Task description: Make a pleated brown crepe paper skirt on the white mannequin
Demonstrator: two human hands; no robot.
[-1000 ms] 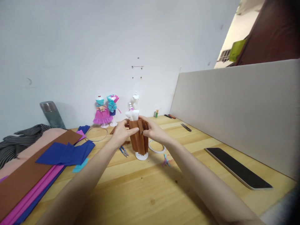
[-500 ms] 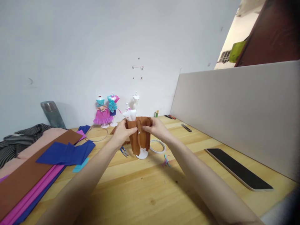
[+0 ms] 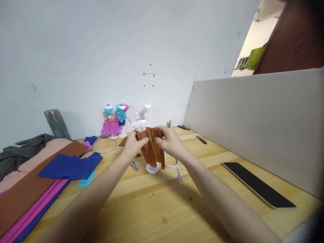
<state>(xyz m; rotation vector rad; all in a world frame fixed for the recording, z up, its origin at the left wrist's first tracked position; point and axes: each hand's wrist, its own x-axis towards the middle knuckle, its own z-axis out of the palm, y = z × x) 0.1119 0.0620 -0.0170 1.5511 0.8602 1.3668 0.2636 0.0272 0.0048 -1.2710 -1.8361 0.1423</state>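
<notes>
Brown crepe paper [image 3: 151, 152] hangs in pleats round the lower part of a small white dress form [image 3: 140, 125]. The form's round base [image 3: 153, 168] rests on the table, and its torso leans left. My left hand [image 3: 133, 144] pinches the paper's upper left edge, thumb in front. On the opposite side my right hand [image 3: 169, 138] grips the top of the same paper, thumb in front and fingers behind. Blue-handled thread snips [image 3: 135, 166] lie left of the base. A white ring of tape [image 3: 172, 163] is partly hidden behind my right wrist.
Crepe paper strips in brown [image 3: 45, 179], blue [image 3: 72, 166] and pink lie at left, near a bottle [image 3: 57, 123]. Dressed forms [image 3: 111, 123] and a bare one [image 3: 147, 109] stand by the wall. A phone [image 3: 258, 184], black snips [image 3: 201, 139] and paper scraps [image 3: 180, 176] lie at right.
The brown paper's right side has been drawn in across the front, closing the gap that showed the form. My right hand has turned slightly with it; my left hand keeps its pinch.
</notes>
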